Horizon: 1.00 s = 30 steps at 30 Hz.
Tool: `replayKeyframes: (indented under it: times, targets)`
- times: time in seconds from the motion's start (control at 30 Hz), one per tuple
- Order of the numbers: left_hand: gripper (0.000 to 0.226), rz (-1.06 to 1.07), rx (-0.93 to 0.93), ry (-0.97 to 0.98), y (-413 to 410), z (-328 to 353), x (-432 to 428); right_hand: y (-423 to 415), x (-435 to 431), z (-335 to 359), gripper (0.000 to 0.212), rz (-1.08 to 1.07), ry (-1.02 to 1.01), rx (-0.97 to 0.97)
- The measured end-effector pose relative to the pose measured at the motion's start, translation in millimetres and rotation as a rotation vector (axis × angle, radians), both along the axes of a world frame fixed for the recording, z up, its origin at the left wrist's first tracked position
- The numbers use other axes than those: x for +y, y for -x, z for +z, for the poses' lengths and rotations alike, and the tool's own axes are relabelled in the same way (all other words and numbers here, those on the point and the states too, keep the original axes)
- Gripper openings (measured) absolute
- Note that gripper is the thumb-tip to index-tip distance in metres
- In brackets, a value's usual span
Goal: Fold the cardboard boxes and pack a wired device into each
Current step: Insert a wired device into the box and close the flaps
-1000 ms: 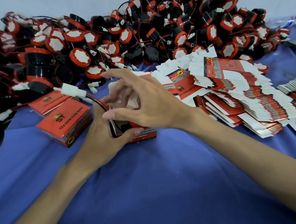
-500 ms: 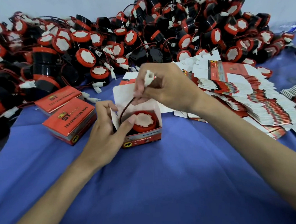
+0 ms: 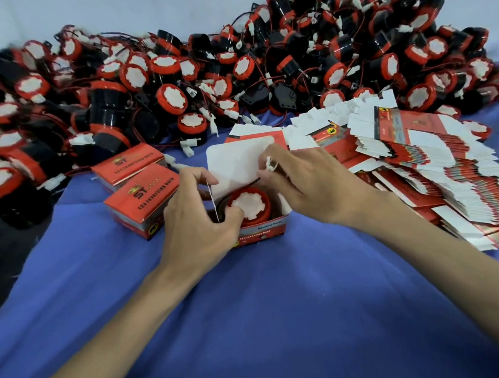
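A blue cloth (image 3: 251,321) is covering the table, and two bare forearms are reaching across it from the near edge. The left hand (image 3: 197,222) is gripping the open box (image 3: 263,232) by its left side. Its fingers are curling over the side flap and its thumb is lying against the edge of the device (image 3: 249,203).

The box is standing on the cloth between the hands, with its red front facing the camera and its white lid flap (image 3: 237,163) standing up behind. The device, red-rimmed with a white face, is sitting face-up inside the box.

The right hand (image 3: 310,184) is pinching the white plug (image 3: 268,164) between thumb and fingertip, just above the far right of the box. The dark wire (image 3: 242,186) is curving from the plug across the flap and down into the box.

Just left of the open box, two closed boxes (image 3: 143,202) are lying one behind the other, red tops up. To the right, flat cartons (image 3: 448,175) are lying in fanned, overlapping stacks.

Farther back, a heap (image 3: 233,63) of devices with black bodies and red rims is stretching across the table, tangled with wires and white plugs. A white wall (image 3: 111,9) is rising behind it.
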<state>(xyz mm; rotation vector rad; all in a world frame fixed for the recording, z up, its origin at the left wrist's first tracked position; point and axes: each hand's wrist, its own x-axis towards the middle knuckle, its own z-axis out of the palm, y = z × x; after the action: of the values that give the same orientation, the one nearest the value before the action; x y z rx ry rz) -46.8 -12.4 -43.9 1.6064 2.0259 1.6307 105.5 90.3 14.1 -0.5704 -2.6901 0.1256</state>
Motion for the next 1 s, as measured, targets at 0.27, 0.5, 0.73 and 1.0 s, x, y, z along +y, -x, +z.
replayKeyframes:
  times: [0.27,0.5,0.73,1.0]
  targets:
    - [0.039,0.034,0.094,-0.062,0,-1,2,6,-5,0,0.035,0.054,-0.048,-0.219]
    - [0.029,0.028,0.152,-0.05,0,0,2,-1,3,7,0.024,0.134,0.064,-0.348]
    - [0.021,0.018,0.104,-0.068,1,3,2,-2,9,9,0.015,0.117,0.264,-0.073]
    - [0.023,-0.03,0.122,-0.024,1,0,4,-6,15,9,0.012,0.184,0.278,-0.16]
